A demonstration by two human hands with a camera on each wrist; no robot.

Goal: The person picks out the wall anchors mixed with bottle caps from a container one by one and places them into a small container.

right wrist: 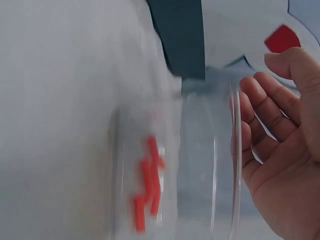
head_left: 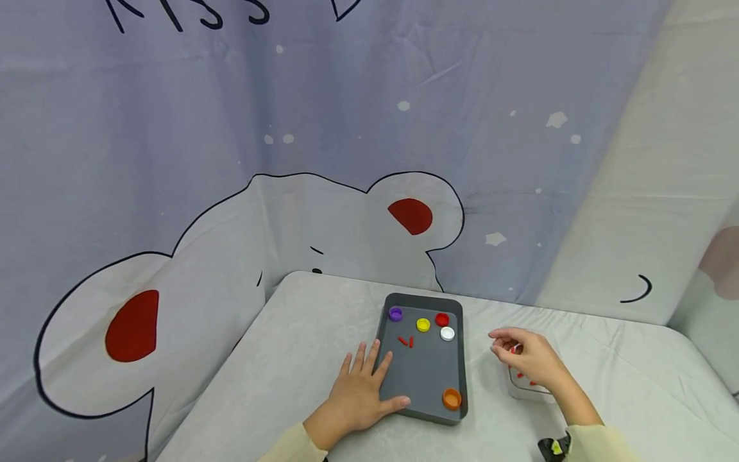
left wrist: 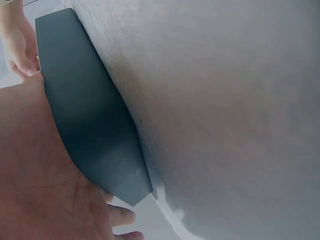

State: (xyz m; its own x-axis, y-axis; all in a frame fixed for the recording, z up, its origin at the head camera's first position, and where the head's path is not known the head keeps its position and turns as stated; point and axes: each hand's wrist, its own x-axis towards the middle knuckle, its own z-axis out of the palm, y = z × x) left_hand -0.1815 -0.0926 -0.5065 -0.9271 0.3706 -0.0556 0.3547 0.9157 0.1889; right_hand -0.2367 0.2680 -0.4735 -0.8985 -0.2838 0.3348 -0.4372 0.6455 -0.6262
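My left hand (head_left: 359, 396) lies with fingers spread along the left edge of a dark grey tray (head_left: 424, 378). In the left wrist view the palm (left wrist: 45, 170) is against the tray's outer wall (left wrist: 90, 105). Two short red sticks (head_left: 411, 342) lie apart on the tray floor. My right hand (head_left: 534, 356) is over a clear plastic box (head_left: 519, 393) holding several red sticks (right wrist: 152, 180). In the right wrist view its fingers (right wrist: 272, 100) are loosely bent at the box's rim, the thumb apart, and nothing shows between them.
Small round cups stand in the tray: purple (head_left: 395, 314), yellow (head_left: 423, 325), red (head_left: 442, 319) and white (head_left: 447, 333) toward the far end, orange (head_left: 452, 398) at the near right corner. A white cloth (head_left: 323, 321) covers the table, and a printed curtain (head_left: 346, 128) hangs behind.
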